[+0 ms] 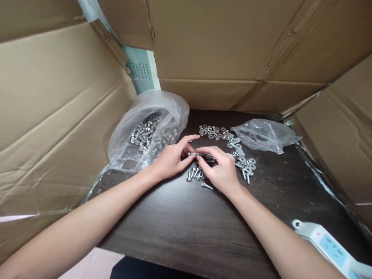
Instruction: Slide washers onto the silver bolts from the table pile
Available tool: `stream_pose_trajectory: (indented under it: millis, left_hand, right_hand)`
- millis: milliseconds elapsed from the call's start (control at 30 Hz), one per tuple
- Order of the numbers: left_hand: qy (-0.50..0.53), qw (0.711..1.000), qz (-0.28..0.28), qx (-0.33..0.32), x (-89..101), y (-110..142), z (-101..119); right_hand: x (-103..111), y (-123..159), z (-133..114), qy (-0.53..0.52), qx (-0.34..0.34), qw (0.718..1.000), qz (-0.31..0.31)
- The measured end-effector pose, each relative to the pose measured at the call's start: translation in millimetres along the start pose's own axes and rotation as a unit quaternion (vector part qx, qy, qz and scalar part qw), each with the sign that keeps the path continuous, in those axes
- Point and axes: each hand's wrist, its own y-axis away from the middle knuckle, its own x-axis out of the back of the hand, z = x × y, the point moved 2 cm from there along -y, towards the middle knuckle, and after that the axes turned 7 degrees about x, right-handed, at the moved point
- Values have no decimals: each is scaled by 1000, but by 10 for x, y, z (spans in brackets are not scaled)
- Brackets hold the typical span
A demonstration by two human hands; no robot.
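A silvery bolt [192, 154] lies sideways between my two hands, just above the table. My left hand [172, 158] pinches it near its left end with thumb and a finger, while the index finger stretches out above. At the bolt's other end, my right hand [222, 167] closes thumb and forefinger; whether a nut or washer sits between them is too small to tell. Below the hands lie several loose bolts [195, 173], and a single bolt [207, 186] rests nearer to me. Parts under my right palm are partly hidden.
An open clear plastic bag [122, 133] full of bolts [145, 131] stands at left. Washers and nuts [212, 131] spread behind and right of my hands. A flatter plastic bag [266, 133] lies at back right. Cardboard walls [209, 42] surround the dark table [162, 224]; a power strip [316, 236] sits front right.
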Motion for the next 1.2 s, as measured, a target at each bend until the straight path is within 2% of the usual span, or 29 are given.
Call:
stream_pose_trajectory:
  millis: [400, 600, 900, 1033, 1200]
  left_hand:
    - [-2, 1000, -4, 3, 0, -7, 3]
    - [-1, 1000, 2, 7, 8, 2, 3]
    - [4, 1000, -4, 9, 19, -9, 15]
    - [7, 1000, -7, 11, 12, -17, 10]
    - [10, 1000, -9, 6, 12, -20, 9]
  right_hand:
    - [-11, 0, 28, -32, -36, 999, -11]
    - [1, -3, 40, -2, -55, 998, -20]
    - [-23, 15, 21, -14, -24, 1000, -6]
    - [-42, 32, 40, -57, -47, 997, 0]
    - [-37, 38, 34, -64, -55, 996, -14]
